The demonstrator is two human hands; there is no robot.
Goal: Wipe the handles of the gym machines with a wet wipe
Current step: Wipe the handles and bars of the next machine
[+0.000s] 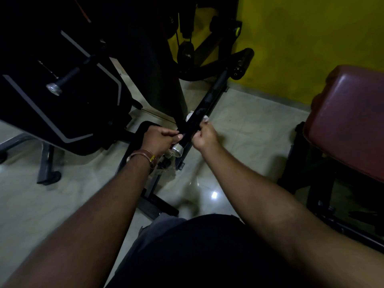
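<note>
Gloss and matt side by side in a gym corner

A black handle [199, 119] with a polished metal end cap [177, 150] crosses a glossy, reflective tiled floor [239, 125]; beside it, a maroon bench pad [349, 113] shows a soft vinyl-like sheen against a matt yellow painted wall [311, 38].

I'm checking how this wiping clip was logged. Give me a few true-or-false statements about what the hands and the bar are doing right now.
1. Both hands hold the same black handle bar. True.
2. The left hand grips near the bar's silver end cap. True.
3. The white wipe lies on the floor. False: it is wrapped at the bar by the right hand.
4. The padded seat on the right is blue. False: it is dark red.
5. The wall behind is yellow. True.
</note>
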